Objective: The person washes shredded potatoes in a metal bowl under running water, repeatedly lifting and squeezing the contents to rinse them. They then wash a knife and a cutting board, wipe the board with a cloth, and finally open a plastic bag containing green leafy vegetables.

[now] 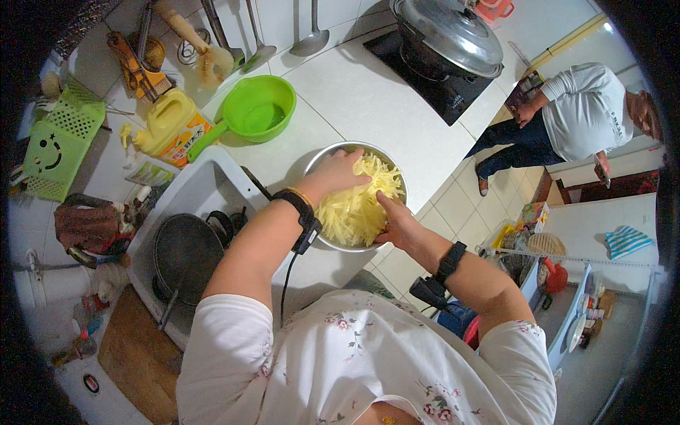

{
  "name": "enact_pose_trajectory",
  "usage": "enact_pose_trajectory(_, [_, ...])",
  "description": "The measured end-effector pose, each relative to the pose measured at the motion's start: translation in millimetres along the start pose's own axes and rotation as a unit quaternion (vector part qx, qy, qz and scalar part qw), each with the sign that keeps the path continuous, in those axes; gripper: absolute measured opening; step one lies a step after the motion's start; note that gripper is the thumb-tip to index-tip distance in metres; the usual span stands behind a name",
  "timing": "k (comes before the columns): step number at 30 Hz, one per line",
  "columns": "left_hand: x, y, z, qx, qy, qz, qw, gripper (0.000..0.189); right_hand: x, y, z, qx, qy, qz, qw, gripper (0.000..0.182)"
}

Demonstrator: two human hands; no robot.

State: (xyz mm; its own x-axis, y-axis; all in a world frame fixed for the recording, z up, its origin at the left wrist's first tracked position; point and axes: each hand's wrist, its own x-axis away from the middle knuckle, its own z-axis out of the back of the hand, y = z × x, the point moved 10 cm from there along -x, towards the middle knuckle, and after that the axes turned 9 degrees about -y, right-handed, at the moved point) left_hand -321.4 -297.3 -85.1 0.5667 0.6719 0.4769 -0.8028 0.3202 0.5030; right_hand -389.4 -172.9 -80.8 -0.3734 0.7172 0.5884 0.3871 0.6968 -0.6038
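Note:
A round metal bowl (353, 143) on the white tiled counter is heaped with pale yellow shreds (353, 212), which look like cut potato. Over the far left part of the heap, my left hand (340, 172) rests with its fingers spread on the shreds. On the bowl's near right side is my right hand (399, 222), its thumb pointing up and its fingers partly hidden in or behind the shreds. Whether it grips any of them cannot be told. Both wrists wear black straps with small devices.
Left of the bowl stands a grey-white sink (212, 164) with a dark pan (186, 255). Beyond it are a green ladle-basin (260, 109) and a yellow jug (172, 125). A lidded pot (446, 40) sits on a black cooktop (462, 101). A person (579, 111) stands at right.

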Motion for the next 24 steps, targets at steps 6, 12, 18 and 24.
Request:
enact_pose_trajectory(6, [-20.9,-35.7,-32.3,0.132,-0.046,0.008,0.990,0.081,-27.3,9.0,6.3,-0.088,0.064,0.073,0.991,0.054])
enact_pose_trajectory(12, [-10.7,-37.3,-39.6,0.416,-0.080,-0.031,0.905,0.071,-52.2,27.4,31.9,-0.038,0.063,0.104,0.992,0.060])
enact_pose_trajectory(18, [18.7,2.3,-3.2,0.253,0.028,-0.140,0.957,0.062,-40.9,2.9,34.0,0.164,0.092,0.202,0.961,0.050])
enact_pose_trajectory(24, [44.3,27.1,6.9,0.156,0.111,-0.160,0.968,0.055,-23.8,-33.8,12.2,0.533,0.048,0.203,0.820,0.048])
